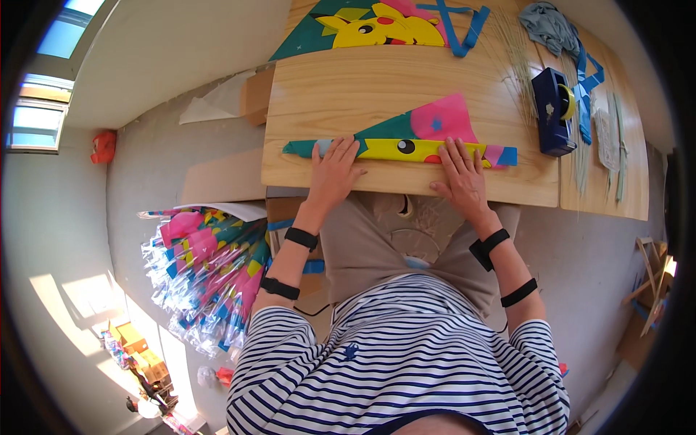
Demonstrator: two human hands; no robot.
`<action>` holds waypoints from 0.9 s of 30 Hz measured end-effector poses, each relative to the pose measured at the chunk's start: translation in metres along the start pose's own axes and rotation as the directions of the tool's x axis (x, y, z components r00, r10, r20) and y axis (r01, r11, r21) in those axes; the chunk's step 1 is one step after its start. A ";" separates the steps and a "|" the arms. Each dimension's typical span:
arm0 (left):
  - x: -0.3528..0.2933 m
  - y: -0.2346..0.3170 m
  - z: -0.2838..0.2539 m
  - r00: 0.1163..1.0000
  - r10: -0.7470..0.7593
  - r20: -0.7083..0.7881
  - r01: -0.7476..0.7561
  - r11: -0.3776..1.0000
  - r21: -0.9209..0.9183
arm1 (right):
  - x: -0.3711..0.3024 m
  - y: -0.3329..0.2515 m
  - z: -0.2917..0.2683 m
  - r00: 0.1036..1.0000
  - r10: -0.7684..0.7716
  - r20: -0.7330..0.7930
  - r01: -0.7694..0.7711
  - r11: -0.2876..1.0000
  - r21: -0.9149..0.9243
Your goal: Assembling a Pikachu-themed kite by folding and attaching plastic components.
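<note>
A colourful printed kite (pixel 384 149) lies on the wooden table in front of me, folded into a long narrow strip of yellow, green, pink and blue. Behind the strip, a green and pink triangular part (pixel 444 117) spreads flat on the tabletop. My left hand (pixel 335 174) presses its outstretched fingers on the strip's left part, over a grey-blue patch. Toward the right end, my right hand (pixel 464 177) rests flat with fingers extended, beside a red spot on the yellow. Neither hand grips anything; both are open. What lies under the fingers is hidden.
Another printed kite (pixel 391 30) lies at the table's far edge with a blue ribbon (pixel 460 36). On the right stand a dark blue tape dispenser (pixel 551 119), thin sticks (pixel 519 65) and grey cloth (pixel 549 27). Plastic-wrapped bundles (pixel 206 275) are heaped left of my legs.
</note>
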State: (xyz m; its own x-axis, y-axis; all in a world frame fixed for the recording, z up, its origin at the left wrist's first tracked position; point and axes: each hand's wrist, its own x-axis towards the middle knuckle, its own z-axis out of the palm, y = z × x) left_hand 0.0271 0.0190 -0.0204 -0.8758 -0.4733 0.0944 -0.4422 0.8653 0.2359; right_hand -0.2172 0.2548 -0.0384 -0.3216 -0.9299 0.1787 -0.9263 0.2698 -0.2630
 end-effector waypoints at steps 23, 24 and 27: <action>-0.003 0.028 -0.021 0.975 0.089 -0.201 -0.099 0.994 -0.038 | -0.019 -0.006 -0.004 0.998 0.007 -0.068 -0.003 0.998 0.061; 0.003 0.040 -0.019 0.975 0.169 -0.147 -0.180 0.982 -0.065 | -0.017 -0.008 -0.006 0.997 0.002 -0.077 0.002 0.998 0.055; 0.019 0.046 0.006 0.978 0.184 -0.093 -0.195 0.973 -0.123 | -0.012 -0.010 -0.013 0.995 -0.013 -0.095 0.017 0.999 0.040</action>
State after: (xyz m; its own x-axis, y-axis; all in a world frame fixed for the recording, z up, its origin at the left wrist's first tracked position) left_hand -0.0114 0.0510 -0.0133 -0.9205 -0.3190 0.2258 -0.2356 0.9139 0.3304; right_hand -0.2067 0.2664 -0.0254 -0.3265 -0.9055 0.2711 -0.9231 0.2438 -0.2975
